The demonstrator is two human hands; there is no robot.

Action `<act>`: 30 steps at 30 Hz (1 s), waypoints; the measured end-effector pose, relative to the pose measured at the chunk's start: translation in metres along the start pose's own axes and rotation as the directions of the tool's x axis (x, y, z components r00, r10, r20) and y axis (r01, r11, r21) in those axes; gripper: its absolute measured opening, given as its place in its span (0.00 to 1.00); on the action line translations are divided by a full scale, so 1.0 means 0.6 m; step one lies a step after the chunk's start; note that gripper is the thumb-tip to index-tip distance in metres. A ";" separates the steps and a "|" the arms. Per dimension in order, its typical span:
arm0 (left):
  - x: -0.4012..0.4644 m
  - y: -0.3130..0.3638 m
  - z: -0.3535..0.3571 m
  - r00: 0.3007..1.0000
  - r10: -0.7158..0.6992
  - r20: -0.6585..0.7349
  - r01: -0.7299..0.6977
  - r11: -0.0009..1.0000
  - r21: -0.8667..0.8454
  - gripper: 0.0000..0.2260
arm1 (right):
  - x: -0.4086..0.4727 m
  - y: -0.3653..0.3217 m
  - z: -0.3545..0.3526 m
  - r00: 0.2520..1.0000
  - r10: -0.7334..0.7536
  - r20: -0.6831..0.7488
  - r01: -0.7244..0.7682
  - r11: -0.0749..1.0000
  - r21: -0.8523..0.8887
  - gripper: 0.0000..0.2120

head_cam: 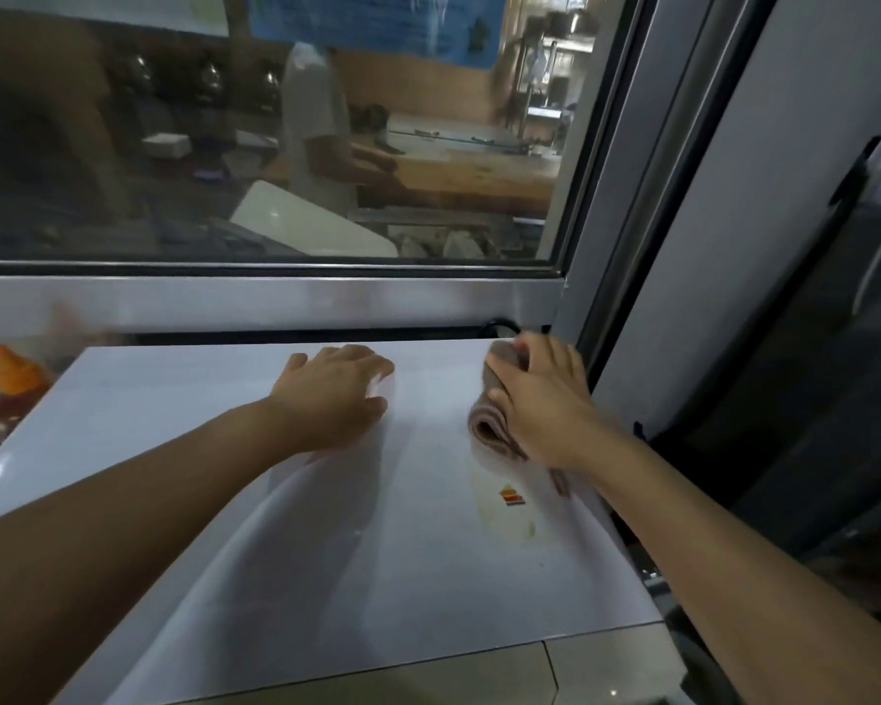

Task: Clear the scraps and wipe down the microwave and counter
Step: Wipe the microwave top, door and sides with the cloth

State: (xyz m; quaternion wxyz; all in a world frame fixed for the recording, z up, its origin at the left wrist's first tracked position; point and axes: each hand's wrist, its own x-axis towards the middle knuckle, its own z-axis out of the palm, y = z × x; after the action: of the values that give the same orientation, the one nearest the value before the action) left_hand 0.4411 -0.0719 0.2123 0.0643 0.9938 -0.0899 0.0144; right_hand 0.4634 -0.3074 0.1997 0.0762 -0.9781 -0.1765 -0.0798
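Note:
The white top of the microwave [184, 424] fills the middle of the view. My left hand [334, 394] lies flat on it near the back edge, fingers spread. My right hand [542, 394] presses a folded brownish cloth [489, 424] against the top at its back right corner, fingers curled over the far end of the cloth. A small sticker with coloured stripes [510, 496] sits on the top just in front of the cloth, with a faint stain around it.
A metal window sill [275, 302] and a large pane run behind the microwave. Orange scraps [14, 374] lie to the left, below the sill. A dark appliance [809, 399] stands close on the right. A person works beyond the glass.

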 end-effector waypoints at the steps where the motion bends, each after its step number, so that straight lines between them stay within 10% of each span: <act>1: -0.003 -0.008 -0.002 1.000 0.002 -0.008 -0.001 1.000 0.017 0.21 | -0.013 0.000 0.001 0.999 0.020 0.030 -0.021 0.998 0.054 0.15; 5: -0.010 -0.049 -0.010 0.995 -0.080 -0.053 0.084 0.994 0.073 0.20 | 0.000 -0.001 0.000 0.983 0.061 0.174 -0.102 0.965 0.242 0.19; 19: -0.069 -0.127 -0.036 0.983 -0.176 -0.057 0.171 0.982 -0.079 0.21 | 0.116 -0.026 0.017 0.996 -0.013 0.093 0.015 1.000 -0.027 0.19; 30: -0.187 -0.239 -0.044 0.933 -0.352 -0.069 0.354 0.935 0.026 0.17 | 0.149 -0.289 0.064 0.951 -0.292 0.103 0.284 0.955 0.091 0.20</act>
State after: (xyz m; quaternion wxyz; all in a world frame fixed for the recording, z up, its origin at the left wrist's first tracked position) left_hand 0.3563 0.0913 0.2162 0.0497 0.9938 0.0924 0.0359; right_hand 0.4891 -0.1104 0.1992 0.0904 -0.9412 -0.3243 -0.0269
